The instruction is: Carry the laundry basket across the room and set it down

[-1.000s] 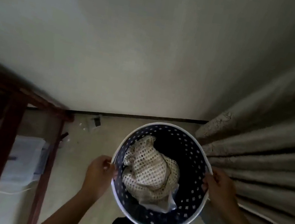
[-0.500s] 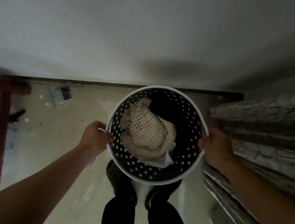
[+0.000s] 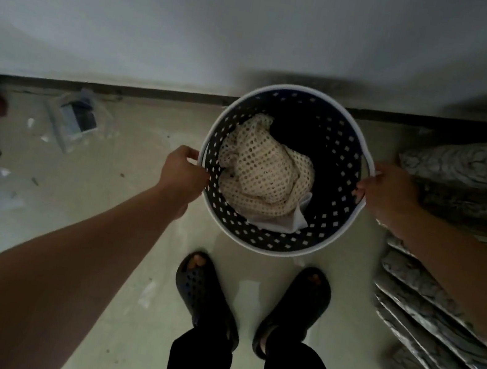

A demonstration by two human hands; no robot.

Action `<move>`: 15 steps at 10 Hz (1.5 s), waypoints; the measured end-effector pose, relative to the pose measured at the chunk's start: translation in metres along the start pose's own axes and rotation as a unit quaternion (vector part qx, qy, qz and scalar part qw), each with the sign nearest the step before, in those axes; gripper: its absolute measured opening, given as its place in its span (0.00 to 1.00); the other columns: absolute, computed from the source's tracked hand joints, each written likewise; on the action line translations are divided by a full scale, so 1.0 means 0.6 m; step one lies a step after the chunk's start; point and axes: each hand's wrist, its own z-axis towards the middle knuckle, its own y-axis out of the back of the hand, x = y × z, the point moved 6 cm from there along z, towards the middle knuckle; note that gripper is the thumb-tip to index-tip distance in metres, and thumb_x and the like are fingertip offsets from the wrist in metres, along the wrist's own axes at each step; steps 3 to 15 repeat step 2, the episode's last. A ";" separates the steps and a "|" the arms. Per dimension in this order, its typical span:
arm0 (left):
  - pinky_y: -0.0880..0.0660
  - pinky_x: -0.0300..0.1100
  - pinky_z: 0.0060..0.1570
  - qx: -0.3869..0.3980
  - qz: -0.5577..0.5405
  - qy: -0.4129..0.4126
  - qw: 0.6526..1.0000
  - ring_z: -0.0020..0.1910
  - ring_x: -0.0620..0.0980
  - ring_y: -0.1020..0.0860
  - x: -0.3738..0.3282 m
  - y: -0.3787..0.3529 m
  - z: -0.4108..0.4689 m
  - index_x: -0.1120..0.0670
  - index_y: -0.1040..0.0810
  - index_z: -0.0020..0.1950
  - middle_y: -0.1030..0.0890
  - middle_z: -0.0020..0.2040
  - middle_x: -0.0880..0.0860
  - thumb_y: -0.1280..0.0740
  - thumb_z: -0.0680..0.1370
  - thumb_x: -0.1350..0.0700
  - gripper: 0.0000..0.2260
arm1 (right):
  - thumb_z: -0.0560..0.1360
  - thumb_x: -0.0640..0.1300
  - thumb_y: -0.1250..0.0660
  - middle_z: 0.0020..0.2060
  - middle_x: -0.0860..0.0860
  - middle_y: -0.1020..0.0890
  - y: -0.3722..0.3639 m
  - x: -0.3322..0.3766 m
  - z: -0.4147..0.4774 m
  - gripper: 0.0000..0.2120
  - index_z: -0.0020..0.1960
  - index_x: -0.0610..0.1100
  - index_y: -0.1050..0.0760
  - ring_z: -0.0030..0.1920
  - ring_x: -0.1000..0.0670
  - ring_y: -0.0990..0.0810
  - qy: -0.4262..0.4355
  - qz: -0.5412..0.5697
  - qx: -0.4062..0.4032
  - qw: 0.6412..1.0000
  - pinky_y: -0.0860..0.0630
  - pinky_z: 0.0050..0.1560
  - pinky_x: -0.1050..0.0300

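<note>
Lower now than half a second ago, the round dark perforated plastic laundry basket point(image 3: 272, 235) hangs near the wall, ahead of both feet. Left hand point(image 3: 184, 170) at nine o'clock and right hand point(image 3: 388, 193) at three grip its white rim. It looks light and stiff; the rim handles suit it.

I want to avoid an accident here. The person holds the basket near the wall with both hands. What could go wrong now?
1. The curtain hangs close to the right hand; the basket may catch on it while going down.
2. Litter, such as a plastic packet, lies on the floor to the left; a sideways step could slip.
3. The feet stand just behind the basket, so it might land on the toes.
</note>
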 end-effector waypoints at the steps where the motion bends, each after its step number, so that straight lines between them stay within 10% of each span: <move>1: 0.22 0.56 0.55 0.013 0.031 -0.005 0.999 0.55 0.60 0.21 0.006 0.002 0.001 0.57 0.26 0.60 0.21 0.58 0.62 0.35 0.70 0.63 0.19 | 0.74 0.30 0.41 0.54 0.34 0.20 0.002 0.008 -0.002 0.17 0.63 0.34 0.27 0.49 0.35 0.20 0.013 -0.034 0.010 0.999 0.21 0.51 0.43; 15: 0.22 0.56 0.54 0.012 0.109 -0.018 0.994 0.55 0.60 0.21 0.020 0.016 -0.027 0.57 0.27 0.65 0.21 0.58 0.62 0.33 0.70 0.56 0.22 | 0.75 0.33 0.38 0.57 0.35 0.21 0.017 0.018 -0.035 0.16 0.62 0.33 0.26 0.53 0.36 0.21 0.014 -0.092 0.014 0.996 0.24 0.48 0.50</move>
